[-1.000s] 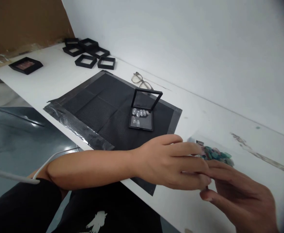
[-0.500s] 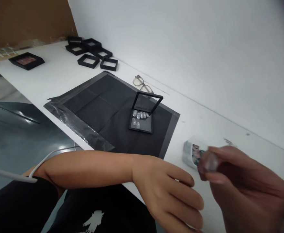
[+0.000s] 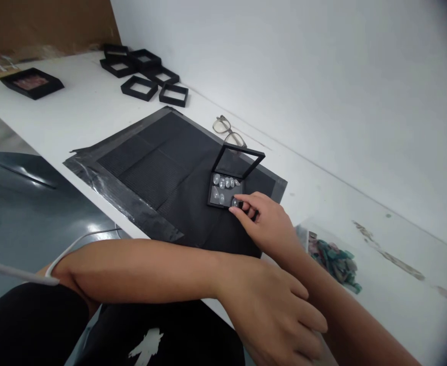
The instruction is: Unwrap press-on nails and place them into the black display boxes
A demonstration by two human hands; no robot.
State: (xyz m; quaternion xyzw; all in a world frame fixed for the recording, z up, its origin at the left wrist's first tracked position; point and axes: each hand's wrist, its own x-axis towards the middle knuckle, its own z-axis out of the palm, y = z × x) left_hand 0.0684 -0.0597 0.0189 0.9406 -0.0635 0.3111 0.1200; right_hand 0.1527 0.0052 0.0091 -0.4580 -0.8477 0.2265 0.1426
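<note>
A small black display box (image 3: 226,190) with its lid raised stands on a black mat (image 3: 150,168). Its tray holds several clear oval pieces (image 3: 223,184). My right hand (image 3: 267,223) reaches across to the tray's near right corner, with its fingertips pinched on one small clear piece (image 3: 235,203). My left hand (image 3: 280,315) lies palm down at the table's front edge, under my right forearm, with fingers loosely spread and nothing in it.
A clear bag of teal and pink pieces (image 3: 335,259) lies right of the mat. Eyeglasses (image 3: 229,131) lie behind the box by the wall. Several empty black frames (image 3: 147,81) and a black box with pink contents (image 3: 30,84) are at the far left.
My right hand left the bag and went left to the display box with a clear piece. My left hand drew back to the table's front edge.
</note>
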